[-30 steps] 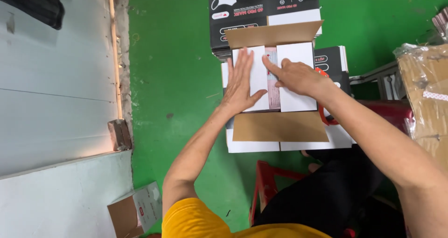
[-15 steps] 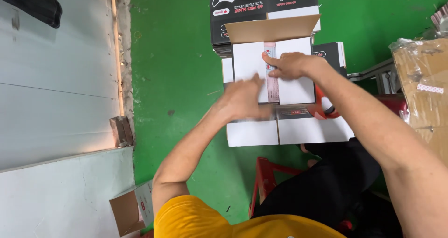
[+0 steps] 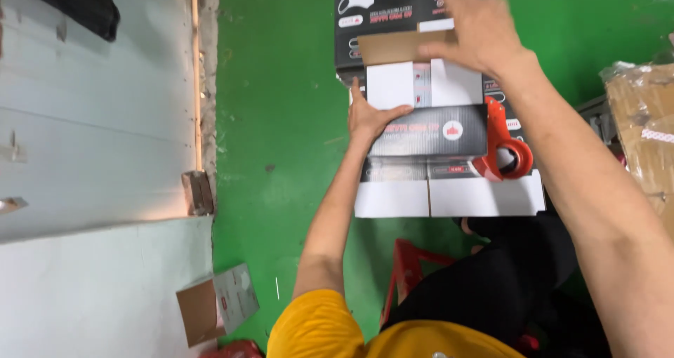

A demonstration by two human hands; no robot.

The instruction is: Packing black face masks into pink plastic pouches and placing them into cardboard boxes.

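1. Since half a second ago, the right hand (image 3: 477,28) is lifting off the white flaps and rising to the brown far flap (image 3: 393,47), while the near flap of the carton (image 3: 449,196) is folding up, showing its black printed face (image 3: 428,130).
2. The carton is sitting on the green floor (image 3: 281,119), straight ahead of the person, with its white top flaps (image 3: 390,84) closed but for a narrow gap.
3. The left hand (image 3: 372,116) is lying flat and open on the left white flap, thumb spread along the black flap's edge, gripping nothing.
4. The right hand is hovering, blurred, with fingers spread over the brown flap; whether it is touching it I cannot tell.
5. A red tape dispenser (image 3: 502,147) is resting against the carton's right side, just beside the black flap.
6. A black printed box (image 3: 379,7) is lying beyond the carton, touching it.
7. A red stool (image 3: 411,274) is standing near the carton's front edge.
8. A small opened cardboard box (image 3: 214,312) is lying well apart, by the pale wall (image 3: 98,154).
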